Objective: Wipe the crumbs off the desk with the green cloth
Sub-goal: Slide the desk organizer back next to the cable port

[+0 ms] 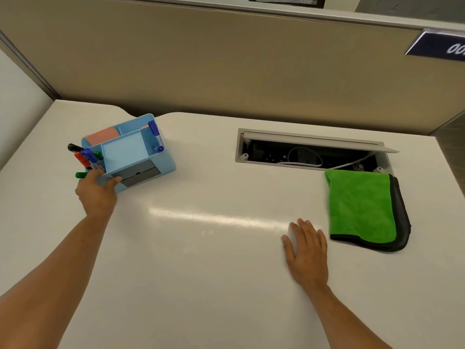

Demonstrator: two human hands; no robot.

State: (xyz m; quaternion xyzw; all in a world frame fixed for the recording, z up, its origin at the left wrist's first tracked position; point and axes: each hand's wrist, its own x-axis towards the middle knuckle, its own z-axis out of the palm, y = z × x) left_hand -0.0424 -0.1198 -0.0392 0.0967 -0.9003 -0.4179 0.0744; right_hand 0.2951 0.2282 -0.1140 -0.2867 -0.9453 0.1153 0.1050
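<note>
The green cloth point(362, 205), folded with a dark grey underside showing along its right and lower edge, lies on the white desk point(201, 260) at the right. My right hand point(307, 253) rests flat on the desk just left of the cloth, fingers spread, apart from it. My left hand point(98, 192) grips the near left corner of a light blue desk organiser point(130, 152) at the desk's left. I cannot make out any crumbs on the desk surface.
The organiser holds several markers point(85, 157), pink notes and a dark block. An open cable hatch point(309, 154) with white cords sits in the desk behind the cloth. A beige partition wall point(226, 66) runs along the back edge.
</note>
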